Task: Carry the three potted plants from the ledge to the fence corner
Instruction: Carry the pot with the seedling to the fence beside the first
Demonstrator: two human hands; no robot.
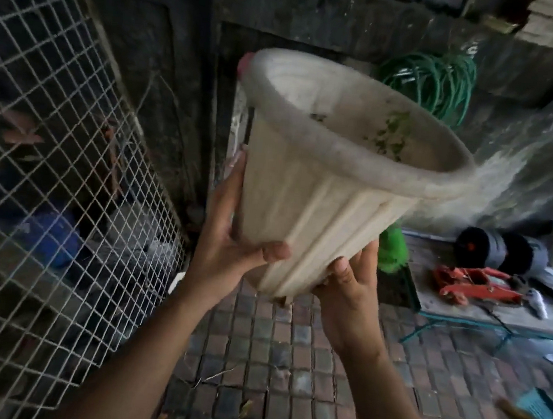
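Both forearms enter from 6 o'clock and end in the hands that carry the load. Left hand (231,238): palm flat on the pot's lower wall, thumb wrapped across the front, fingers behind and out of view. Right hand (350,285): cupped beneath the base at 5 o'clock, fingers pressed up against the wall. Neither hand reaches the rim.

Risk assessment, as judgement:
- Slip. The off-white ribbed plastic flower pot (322,186) tapers toward the base, so a grip low on the narrow end could let it slide downward if pressure eases.
- Tip-out. The pot is tilted, mouth toward 2 o'clock. Loose contents could spill over the low side of the rim.
- Collision. The white wire-mesh fence panel (52,151) stands close at 9 o'clock; the wide rim could catch on it.

Condition of the pot: held in mid-air at frame centre, above the brown tiled floor (286,364). Rolled rim, dusty surface, vertical ribs. Inside, only green specks on the far wall are visible; whether it holds soil or a plant cannot be told.

Surroundings: coiled green garden hose (435,82) at 1 o'clock; red metal tool (478,285) on a low tabletop (462,310) at 3 o'clock.
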